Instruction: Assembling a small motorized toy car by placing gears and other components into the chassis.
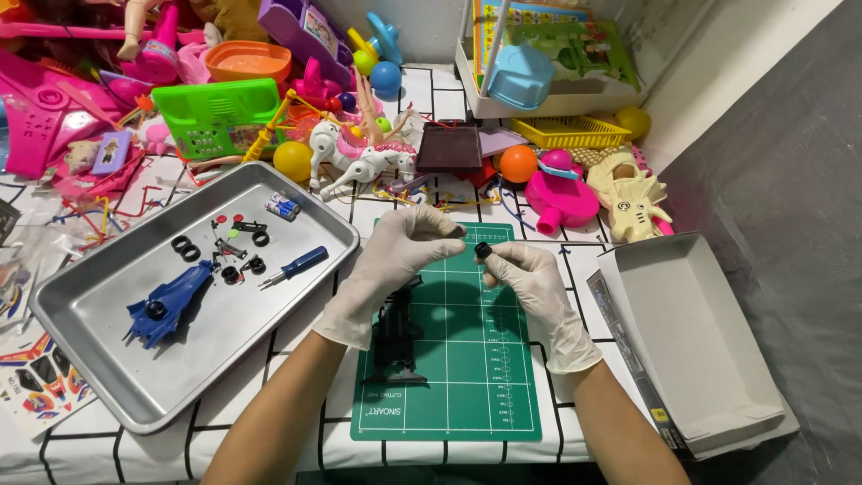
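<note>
While gloved fingers pinch small black wheel (483, 250), green mat (467, 377) edge near tray (108, 359)

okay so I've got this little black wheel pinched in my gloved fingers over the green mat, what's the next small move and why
Probably lower the small black wheel, pinched by the right hand with the left hand alongside, toward the black plastic chassis lying on the green cutting mat below the left wrist. More black wheels sit in the metal tray beside the blue car shell, so this looks like wheel fitting.
</note>
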